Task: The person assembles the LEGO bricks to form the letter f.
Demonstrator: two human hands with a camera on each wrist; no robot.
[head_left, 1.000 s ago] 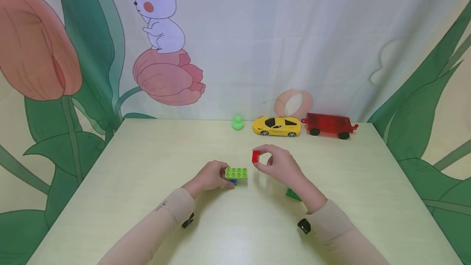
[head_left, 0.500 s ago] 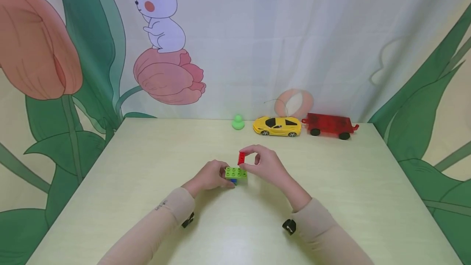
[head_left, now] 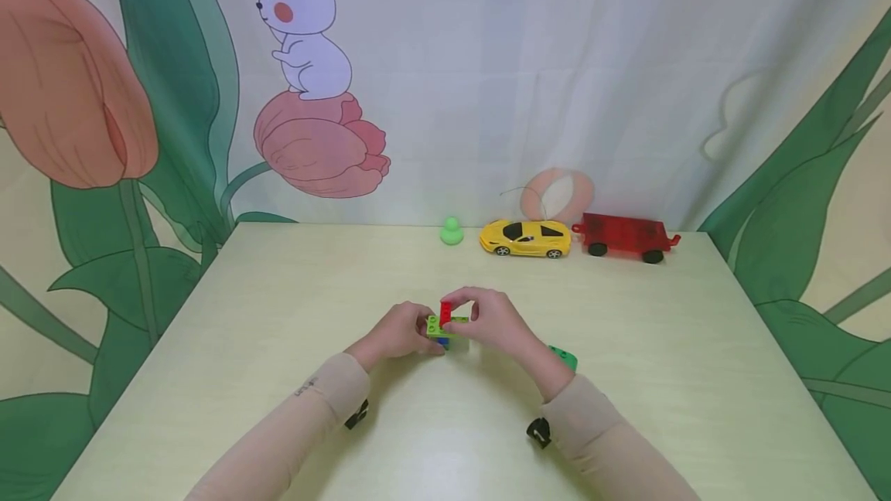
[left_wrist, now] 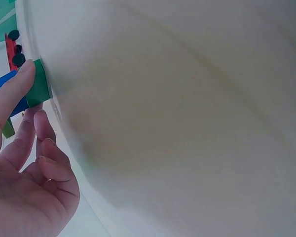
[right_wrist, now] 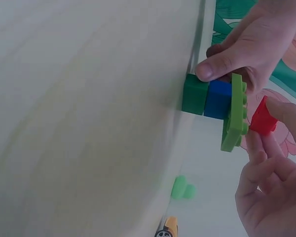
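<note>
My left hand (head_left: 404, 329) steadies a small stack of toy bricks, thumb on one side and fingers on the other. A dark green brick (right_wrist: 194, 95) stands on the table at its base, a blue brick (right_wrist: 218, 99) sits above, and a wider lime-green brick (right_wrist: 232, 114) lies across the top, studs up. My right hand (head_left: 493, 318) pinches a red brick (right_wrist: 263, 117) between thumb and fingertips. It is right at the lime studs; whether it touches them I cannot tell. The left fingers behind the stack are partly hidden in the head view.
A green brick (head_left: 564, 357) lies beside my right forearm, which partly hides it. Along the table's back edge stand a light green duck-like figure (head_left: 451, 232), a yellow toy car (head_left: 526, 239) and a red wheeled trailer (head_left: 623, 235). A printed curtain (head_left: 445, 83) hangs behind.
My right hand has carried the red brick leftward and down, from the stack's right to just over the lime-green brick. The left hand and stack have stayed put.
</note>
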